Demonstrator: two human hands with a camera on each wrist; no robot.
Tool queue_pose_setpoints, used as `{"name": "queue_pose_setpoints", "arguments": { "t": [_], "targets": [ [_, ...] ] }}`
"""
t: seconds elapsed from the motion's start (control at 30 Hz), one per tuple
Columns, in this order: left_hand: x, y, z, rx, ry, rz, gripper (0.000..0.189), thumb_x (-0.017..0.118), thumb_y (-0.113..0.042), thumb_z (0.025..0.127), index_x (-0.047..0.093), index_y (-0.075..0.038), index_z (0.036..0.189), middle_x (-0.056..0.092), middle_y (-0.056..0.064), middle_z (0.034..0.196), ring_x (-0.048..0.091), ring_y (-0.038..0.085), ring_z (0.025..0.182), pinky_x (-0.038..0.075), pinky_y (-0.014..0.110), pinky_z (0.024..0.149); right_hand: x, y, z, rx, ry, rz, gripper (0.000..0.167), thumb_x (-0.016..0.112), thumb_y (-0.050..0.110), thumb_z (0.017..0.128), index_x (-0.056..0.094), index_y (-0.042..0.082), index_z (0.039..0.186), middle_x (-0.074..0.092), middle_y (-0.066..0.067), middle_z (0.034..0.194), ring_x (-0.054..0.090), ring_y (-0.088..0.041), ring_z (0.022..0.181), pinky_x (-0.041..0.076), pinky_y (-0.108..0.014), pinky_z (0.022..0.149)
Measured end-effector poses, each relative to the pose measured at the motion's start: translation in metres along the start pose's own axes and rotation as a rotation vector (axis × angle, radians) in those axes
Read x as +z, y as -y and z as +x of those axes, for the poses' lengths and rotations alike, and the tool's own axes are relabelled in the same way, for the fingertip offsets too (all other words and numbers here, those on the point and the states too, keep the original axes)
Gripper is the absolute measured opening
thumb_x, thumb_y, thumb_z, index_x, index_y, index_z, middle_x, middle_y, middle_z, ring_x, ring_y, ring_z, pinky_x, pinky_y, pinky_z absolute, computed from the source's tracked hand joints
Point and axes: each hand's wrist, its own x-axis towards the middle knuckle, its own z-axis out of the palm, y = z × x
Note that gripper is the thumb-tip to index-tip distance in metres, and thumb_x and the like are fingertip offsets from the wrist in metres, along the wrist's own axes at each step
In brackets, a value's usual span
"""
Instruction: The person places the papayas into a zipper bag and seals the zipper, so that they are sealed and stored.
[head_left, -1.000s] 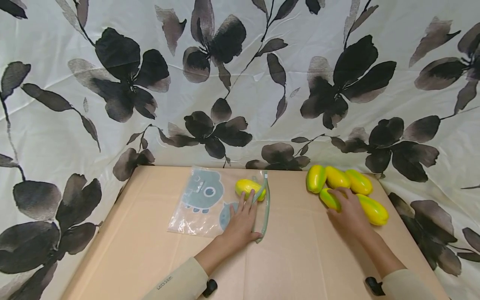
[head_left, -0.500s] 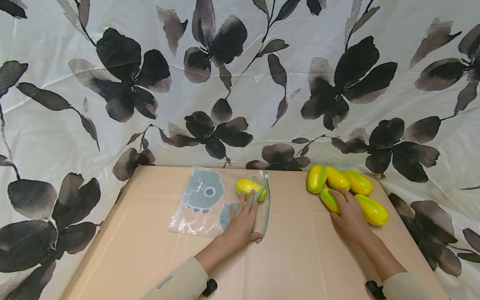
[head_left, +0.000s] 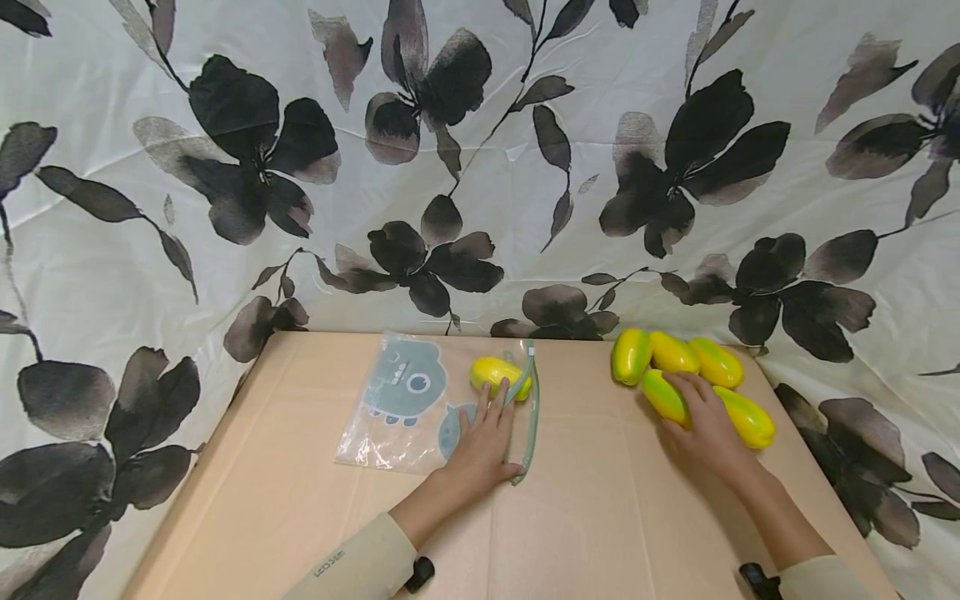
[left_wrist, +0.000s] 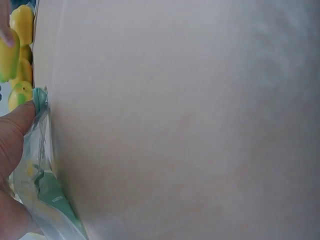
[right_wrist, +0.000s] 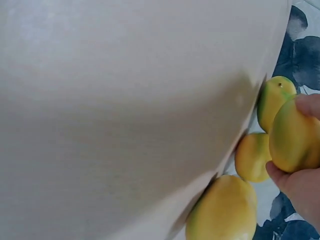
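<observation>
In the head view my left hand (head_left: 480, 446) lies with straight, spread fingers at the mouth of a clear zip bag (head_left: 386, 446) printed with blue cartoon shapes. Its thumb reaches the lower end of the green zip edge (head_left: 533, 425); the left wrist view has that thumb (left_wrist: 20, 119) against the green strip. One yellow-green toy mango (head_left: 491, 371) shows just within the mouth, partly behind the strip and fingertips. Over on the right, my right hand (head_left: 708, 425) grips another mango (head_left: 662, 395). The right wrist view shows fingers and thumb around this mango (right_wrist: 295, 137).
Several more mangoes (head_left: 675, 352) sit close around the gripped one, one (head_left: 750, 417) of them right beside the hand. All rest on a tan board (head_left: 585, 500). Behind the board hangs a white cloth (head_left: 540, 275) with dark flowers.
My right hand has closed around the mango and shifted it slightly up and to the right. The left hand and bag have stayed in place.
</observation>
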Motion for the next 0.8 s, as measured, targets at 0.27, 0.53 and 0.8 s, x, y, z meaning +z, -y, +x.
{"name": "queue_pose_setpoints", "arguments": {
  "t": [0.27, 0.53, 0.8],
  "targets": [
    [0.001, 0.001, 0.001, 0.003, 0.003, -0.012, 0.121, 0.089, -0.048, 0.075, 0.021, -0.004, 0.164, -0.002, 0.011, 0.175, 0.000, 0.042, 0.160, 0.024, 0.082, 0.110, -0.003, 0.011, 0.010, -0.028, 0.033, 0.038, 0.085, 0.086, 0.006, 0.080, 0.039, -0.003, 0.150, 0.045, -0.029, 0.143, 0.046, -0.047, 0.127, 0.042, -0.067, 0.098],
    [0.000, 0.001, 0.000, -0.011, 0.009, -0.016, 0.120, 0.089, -0.048, 0.076, 0.020, -0.005, 0.164, -0.003, 0.009, 0.176, -0.002, 0.040, 0.161, 0.023, 0.082, 0.111, 0.006, 0.029, 0.024, -0.013, 0.165, 0.100, 0.082, 0.084, 0.012, 0.085, 0.035, -0.008, 0.147, 0.046, -0.031, 0.141, 0.049, -0.047, 0.126, 0.040, -0.065, 0.104],
    [0.001, 0.000, -0.001, -0.003, 0.007, -0.002, 0.119, 0.089, -0.048, 0.076, 0.022, -0.004, 0.164, -0.001, 0.011, 0.175, 0.000, 0.041, 0.161, 0.024, 0.082, 0.109, 0.017, 0.040, 0.036, -0.049, 0.218, 0.140, 0.080, 0.085, 0.012, 0.084, 0.037, -0.002, 0.147, 0.048, -0.027, 0.143, 0.049, -0.042, 0.127, 0.040, -0.064, 0.108]
  ]
}}
